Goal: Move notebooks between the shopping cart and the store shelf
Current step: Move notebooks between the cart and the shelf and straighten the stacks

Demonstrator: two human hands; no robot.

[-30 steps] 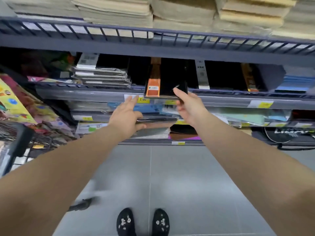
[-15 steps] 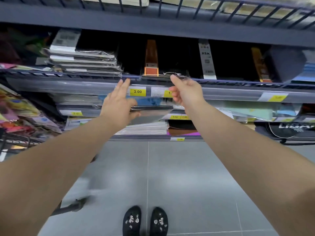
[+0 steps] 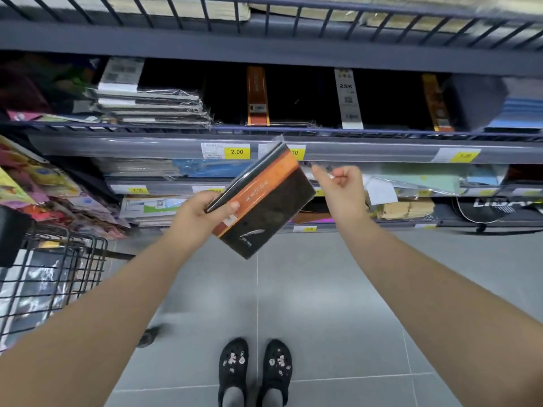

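Note:
My left hand (image 3: pixel 202 214) grips a black notebook with an orange band (image 3: pixel 264 201), wrapped in clear plastic, by its left edge, thumb on the cover. It is held tilted in the air in front of the shelves. My right hand (image 3: pixel 340 186) hovers just right of the notebook's upper corner, fingers curled, holding nothing I can make out. More black notebooks with orange bands (image 3: pixel 258 96) lie stacked on the middle shelf (image 3: pixel 367 151). The black wire shopping cart (image 3: pixel 88 259) stands at the lower left with dark packets inside.
A stack of plastic-wrapped notebooks (image 3: pixel 150 104) lies left of the orange-band stack. Lower shelves hold mixed stationery (image 3: pixel 205 168). Colourful packets (image 3: pixel 35 195) hang at the left. Grey floor tiles (image 3: pixel 308 289) and my black shoes (image 3: pixel 254 368) are below.
My right hand slid an orange-band notebook flat onto the middle shelf, then drew back and curled. My left hand lifted and tilted the notebook it was holding.

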